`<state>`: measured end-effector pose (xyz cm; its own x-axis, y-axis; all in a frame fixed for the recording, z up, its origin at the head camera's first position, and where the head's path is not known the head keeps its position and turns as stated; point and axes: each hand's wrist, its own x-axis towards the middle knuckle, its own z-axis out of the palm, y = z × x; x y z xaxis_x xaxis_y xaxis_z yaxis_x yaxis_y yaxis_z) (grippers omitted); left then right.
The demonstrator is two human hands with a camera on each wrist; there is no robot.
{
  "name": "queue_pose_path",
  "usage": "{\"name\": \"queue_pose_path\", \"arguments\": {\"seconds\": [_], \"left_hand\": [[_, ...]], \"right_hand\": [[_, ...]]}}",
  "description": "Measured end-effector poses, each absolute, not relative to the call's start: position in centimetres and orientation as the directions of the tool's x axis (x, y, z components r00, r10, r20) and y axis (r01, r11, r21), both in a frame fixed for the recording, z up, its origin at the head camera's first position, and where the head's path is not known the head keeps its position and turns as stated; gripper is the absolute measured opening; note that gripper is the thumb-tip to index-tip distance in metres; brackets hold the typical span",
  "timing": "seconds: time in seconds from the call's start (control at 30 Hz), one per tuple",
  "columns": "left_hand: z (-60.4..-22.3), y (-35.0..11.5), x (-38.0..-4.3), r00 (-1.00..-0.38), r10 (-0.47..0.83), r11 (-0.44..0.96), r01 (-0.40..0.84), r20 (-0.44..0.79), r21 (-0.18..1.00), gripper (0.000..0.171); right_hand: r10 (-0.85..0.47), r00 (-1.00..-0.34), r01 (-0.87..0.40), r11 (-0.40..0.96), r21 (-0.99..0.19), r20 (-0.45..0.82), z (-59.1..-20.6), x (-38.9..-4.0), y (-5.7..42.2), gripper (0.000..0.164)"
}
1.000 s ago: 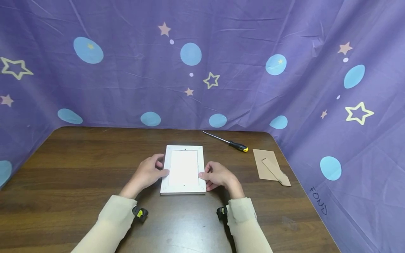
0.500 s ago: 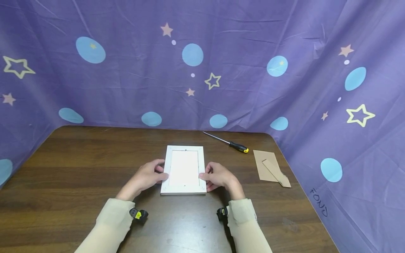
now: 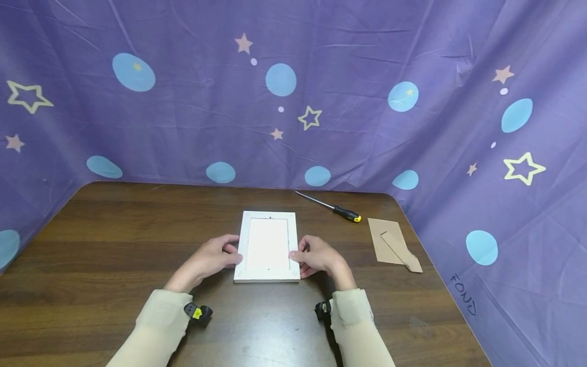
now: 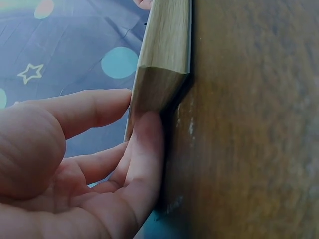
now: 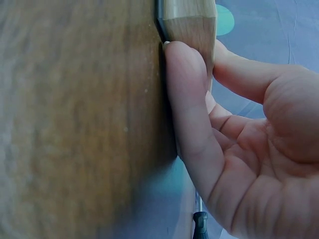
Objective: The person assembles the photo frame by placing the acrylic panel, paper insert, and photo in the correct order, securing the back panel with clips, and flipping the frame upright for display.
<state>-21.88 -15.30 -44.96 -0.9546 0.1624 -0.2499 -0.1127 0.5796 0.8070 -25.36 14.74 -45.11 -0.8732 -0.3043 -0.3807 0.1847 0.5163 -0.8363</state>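
Note:
A white picture frame (image 3: 266, 276) lies face-flat on the table with a plain white panel (image 3: 268, 244) filling its middle. My left hand (image 3: 210, 259) holds its left side, thumb on the upper face and fingers against the edge. On the right side, my right hand (image 3: 321, 255) grips the frame the same way. In the left wrist view the frame's pale wood-grained side (image 4: 162, 45) meets the fingertips near a corner. The right wrist view has the thumb on the face and a finger along the wood-grained edge (image 5: 189, 32), close to the table.
Behind the frame to the right lies a screwdriver (image 3: 347, 213) with a black and yellow handle. Farther right is a brown board (image 3: 378, 227) with a narrow brown strip (image 3: 399, 248) across it. A purple patterned curtain (image 3: 206, 127) hangs along the brown table's (image 3: 137, 239) far edge.
My left hand has slid slightly toward me along the frame's left side. My right hand keeps its hold, and the frame stays nearly in place. The head view has shifted slightly.

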Motion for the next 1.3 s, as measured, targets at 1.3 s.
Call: {"name": "queue_pose_path", "arguments": {"seconds": [1.3], "left_hand": [[-45.6, -15.2, -21.2, -0.964, 0.115, 0.56, -0.135, -0.238, 0.817, 0.067]], "right_hand": [[-0.081, -0.994, -0.005, 0.697, -0.717, -0.071, -41.6, -27.6, 26.1, 0.024]]}}
